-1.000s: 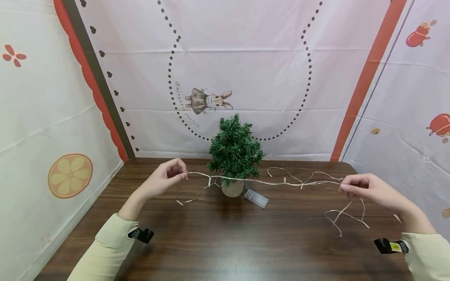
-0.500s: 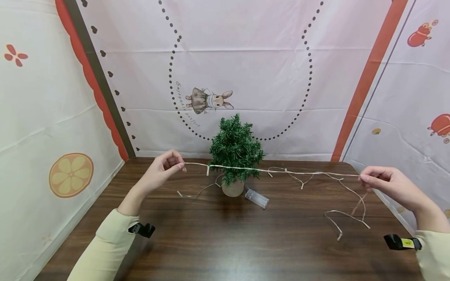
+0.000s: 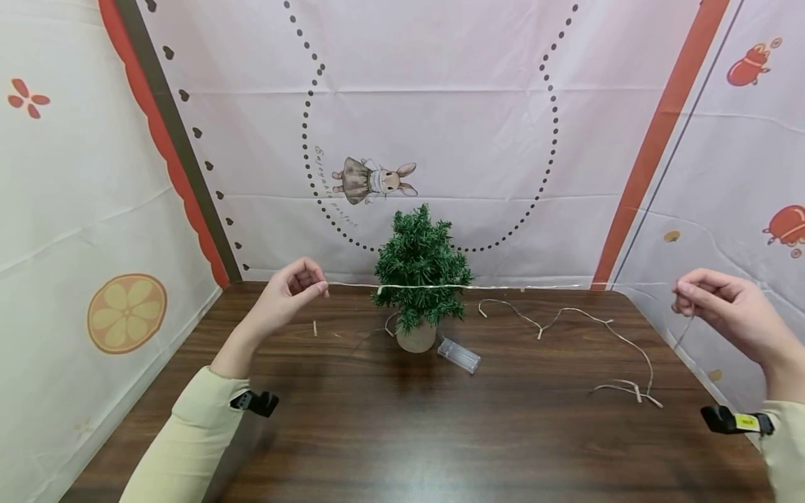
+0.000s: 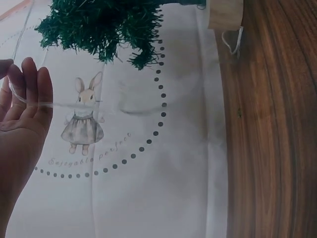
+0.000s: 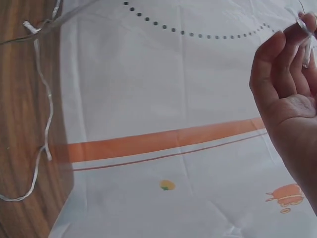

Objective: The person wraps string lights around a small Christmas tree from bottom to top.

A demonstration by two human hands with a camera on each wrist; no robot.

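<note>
Standing back at the near side of the brown table (image 3: 390,440), the head view looks forward and down, taking in both the left hand (image 3: 289,297) and the right hand (image 3: 732,307). The left wrist view faces the backdrop (image 3: 440,133) from close beside its hand, table along the right edge, sharing the rabbit print (image 3: 375,180) and green tree (image 3: 423,269) with the head view. The right wrist view, also close, has the table at left and shares the orange stripe (image 3: 660,143) with the head view.

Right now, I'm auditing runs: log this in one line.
left hand: pinches light string; right hand: pinches string; string: stretched in front of tree; clear case: on table
</note>
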